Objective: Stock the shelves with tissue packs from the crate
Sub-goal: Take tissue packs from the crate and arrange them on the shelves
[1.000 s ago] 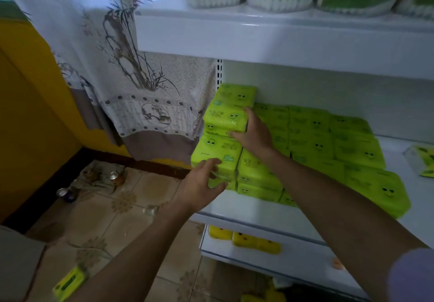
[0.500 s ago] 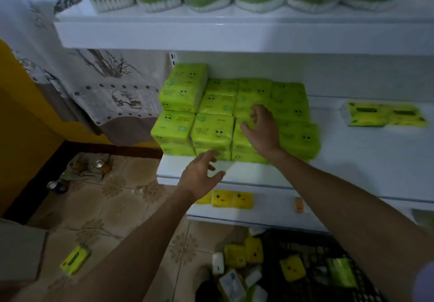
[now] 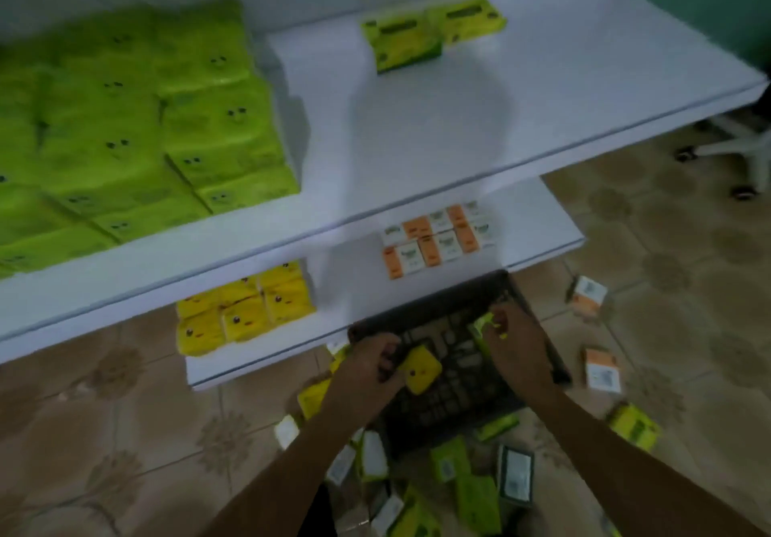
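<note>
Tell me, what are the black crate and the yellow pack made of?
Crate: looks like hard, matt black plastic; its floor is a moulded grid of holes. Yellow pack: probably soft, slightly shiny plastic film round tissues; its corners are rounded and a face is printed on it. The blur leaves both a bit uncertain.

The left hand [image 3: 367,369] grips a pack [image 3: 419,369] and the right hand [image 3: 517,340] a second pack [image 3: 484,325], both inside the crate [image 3: 438,403]. Just beyond the fingertips is the lower shelf [image 3: 346,298], with small boxes [image 3: 438,240] ahead and a cluster of packs [image 3: 246,311] to the left. On the upper shelf [image 3: 417,140], a big stack [image 3: 146,127] sits far left and two packs [image 3: 429,33] at the back
</note>
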